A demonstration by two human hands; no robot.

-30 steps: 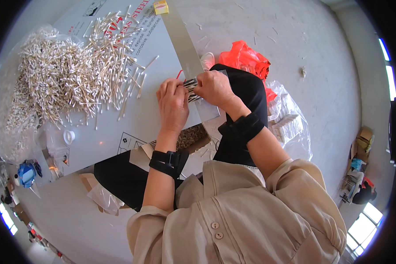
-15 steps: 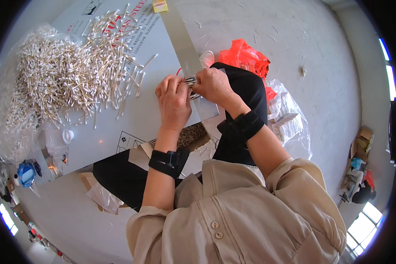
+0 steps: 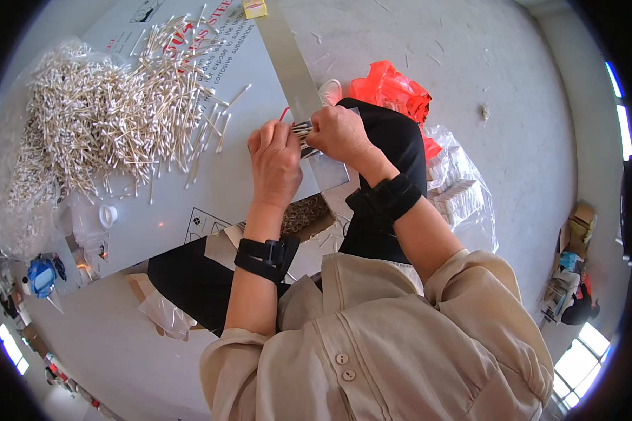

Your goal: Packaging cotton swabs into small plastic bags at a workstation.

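Note:
Near the table's right edge, both my hands are closed around a small bunch of cotton swabs (image 3: 302, 131). My left hand (image 3: 274, 160) has its fingers curled at the bunch's left side. On the other side my right hand (image 3: 339, 135) pinches with thumb and bent fingers. The swabs show only in the narrow gap between the hands; fingers hide the rest. Something dark and flat lies beside them, too covered to name. To the left spreads a large heap of loose cotton swabs (image 3: 95, 119), partly inside a clear plastic bag (image 3: 3, 200).
The table (image 3: 161, 228) carries a small yellow box (image 3: 255, 8) and a white ring (image 3: 108, 216). Below its edge stands a carton (image 3: 319, 224) with brown contents. A red plastic bag (image 3: 386, 88) and a clear bag of white packs (image 3: 460, 186) lie right of my leg.
My left hand has shifted very slightly left, its wrist strap with it. My right hand stays almost where it was, and the bunch remains between the hands.

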